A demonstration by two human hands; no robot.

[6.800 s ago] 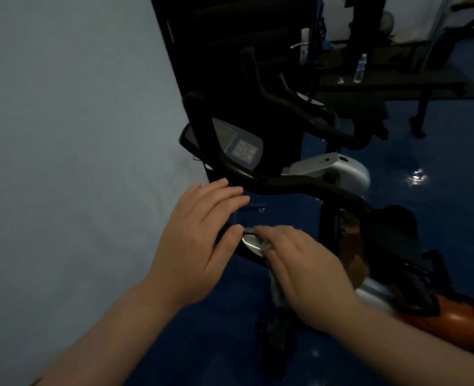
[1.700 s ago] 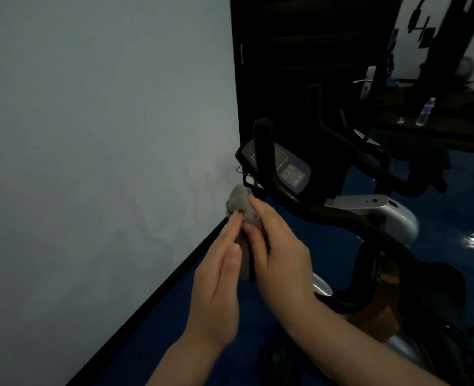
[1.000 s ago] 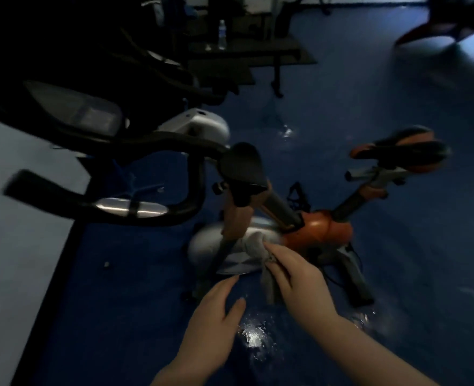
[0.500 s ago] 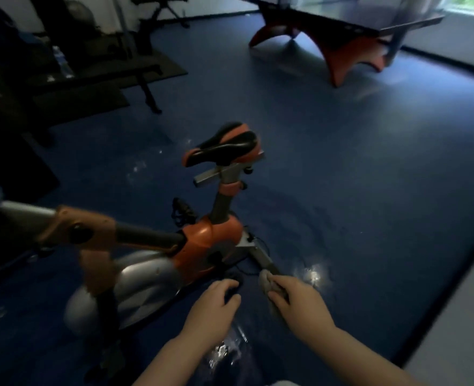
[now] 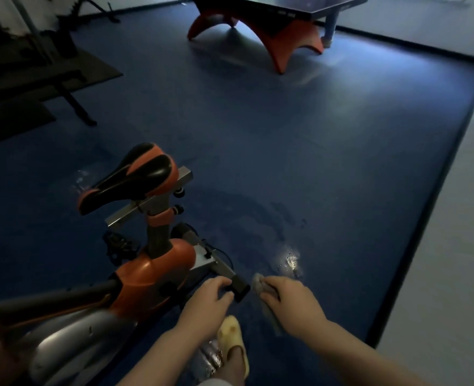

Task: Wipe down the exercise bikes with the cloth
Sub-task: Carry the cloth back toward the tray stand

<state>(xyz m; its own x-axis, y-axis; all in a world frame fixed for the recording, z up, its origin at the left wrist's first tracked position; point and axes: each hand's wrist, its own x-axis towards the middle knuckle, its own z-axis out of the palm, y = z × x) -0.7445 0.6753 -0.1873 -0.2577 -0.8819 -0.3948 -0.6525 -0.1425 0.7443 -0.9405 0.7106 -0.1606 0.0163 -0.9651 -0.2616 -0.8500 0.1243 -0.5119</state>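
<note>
Head view: crumpled grey cloth (image 5: 259,282) beside glossy orange-silver bike (image 5: 152,271).

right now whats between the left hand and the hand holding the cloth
In the head view, the black end cap of the bike's rear floor bar sits between the left hand and the right hand, which grips the cloth. Beyond it, only blue floor.

No legible text, label or number on anything in view

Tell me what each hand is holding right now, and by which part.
The right hand grips the grey cloth around its middle, one end sticking out. The left hand holds nothing.
</note>
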